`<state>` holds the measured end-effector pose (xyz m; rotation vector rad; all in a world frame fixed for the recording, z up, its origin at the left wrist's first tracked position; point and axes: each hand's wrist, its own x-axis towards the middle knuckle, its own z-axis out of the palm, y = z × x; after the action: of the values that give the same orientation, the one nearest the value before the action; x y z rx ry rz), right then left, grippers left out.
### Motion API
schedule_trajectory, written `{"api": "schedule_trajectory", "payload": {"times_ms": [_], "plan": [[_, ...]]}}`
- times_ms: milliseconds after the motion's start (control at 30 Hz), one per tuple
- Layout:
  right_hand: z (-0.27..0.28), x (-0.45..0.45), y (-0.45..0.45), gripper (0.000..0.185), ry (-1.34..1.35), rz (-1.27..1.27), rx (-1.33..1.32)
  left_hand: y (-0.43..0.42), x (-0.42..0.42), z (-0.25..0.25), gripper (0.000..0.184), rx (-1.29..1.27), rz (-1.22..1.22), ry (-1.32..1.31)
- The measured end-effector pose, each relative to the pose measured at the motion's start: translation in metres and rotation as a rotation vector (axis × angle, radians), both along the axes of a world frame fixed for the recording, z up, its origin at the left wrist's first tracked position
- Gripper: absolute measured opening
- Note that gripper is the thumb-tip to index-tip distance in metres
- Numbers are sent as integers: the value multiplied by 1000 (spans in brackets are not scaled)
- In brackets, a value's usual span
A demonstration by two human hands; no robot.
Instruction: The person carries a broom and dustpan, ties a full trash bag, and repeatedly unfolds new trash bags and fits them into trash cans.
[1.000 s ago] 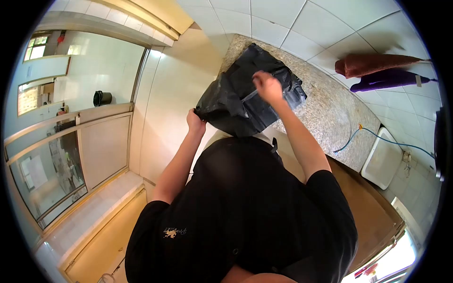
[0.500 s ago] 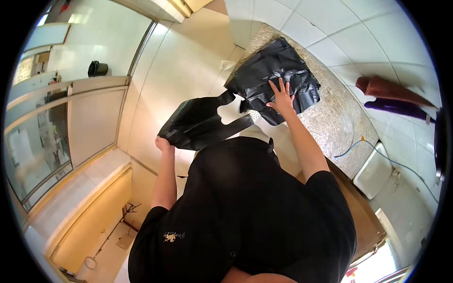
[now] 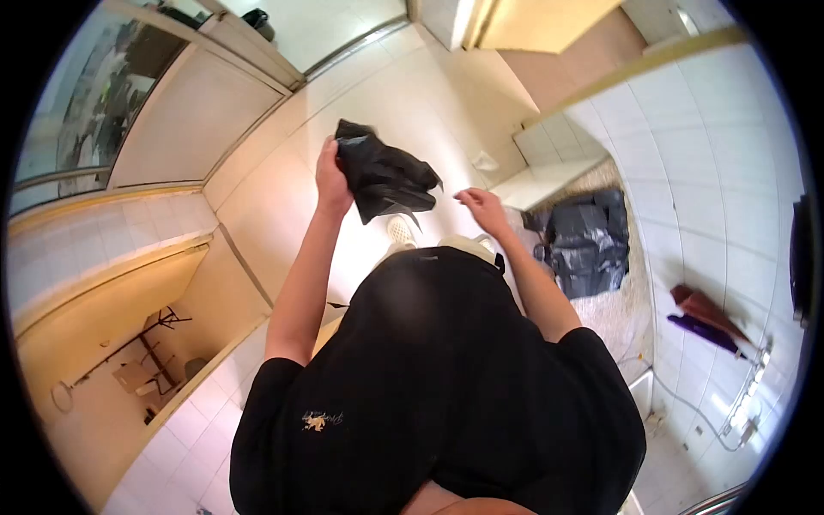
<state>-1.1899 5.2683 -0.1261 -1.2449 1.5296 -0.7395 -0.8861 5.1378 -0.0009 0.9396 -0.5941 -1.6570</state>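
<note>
Head view: a pale tiled floor (image 3: 412, 77) spreads left of the granite-topped desk (image 3: 603, 314).
Black shirt (image 3: 446, 369): on the person's torso, just left of the desk.
Black stack (image 3: 588, 245): folded, creased plastic lying on the desk.
Black bag (image 3: 386, 176): held over the floor, left of the desk and well apart from it; bunched, its long axis slanting from the left hand (image 3: 330, 176) toward the right hand (image 3: 482, 210), loose ends on the desk side.
Left hand: farthest from the desk, fingers closed on the bag's outer edge, partly hidden behind it.
Right hand: between bag and desk, near the loose ends but not touching; fingers loosely bent, nothing seen between them; the bag lies left of them, away from the desk.
Chest emblem (image 3: 316, 421): gold, on the shirt's side away from the desk, with pale script beside it too small to read; no label can be made out on the plastic.
</note>
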Motion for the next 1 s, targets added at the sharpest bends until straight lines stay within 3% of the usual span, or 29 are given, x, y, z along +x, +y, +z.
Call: {"api": "schedule_trajectory", "payload": {"times_ms": [100, 133, 233, 267, 300, 367, 467, 767, 833, 1000], "plan": [[-14, 75, -84, 55, -225, -5, 133, -44, 24, 33, 30, -78, 1, 57], [-7, 89, -111, 68, -245, 27, 337, -56, 34, 38, 30, -72, 32, 69], [-24, 124, -169, 74, -606, -30, 658, -102, 59, 48, 32, -80, 116, 102], [-52, 137, -184, 84, -891, -64, 667, -116, 68, 47, 32, -82, 135, 111], [-21, 147, -198, 89, -987, -52, 633, -131, 79, 42, 32, -80, 154, 119], [24, 157, -232, 87, -1216, -101, 691, -163, 103, 25, 33, -116, 180, 98], [16, 141, -285, 76, -1435, -16, 624, -217, 122, 14, 32, -31, 237, 116], [38, 81, -503, 42, -1088, 165, 582, -426, 137, 13, 38, 116, 489, 37], [92, 83, -560, 43, -1002, 258, 470, -462, 141, 1, 38, 151, 540, 51], [83, 78, -698, 45, -708, 340, 503, -571, 152, -26, 38, 160, 610, 127]]}}
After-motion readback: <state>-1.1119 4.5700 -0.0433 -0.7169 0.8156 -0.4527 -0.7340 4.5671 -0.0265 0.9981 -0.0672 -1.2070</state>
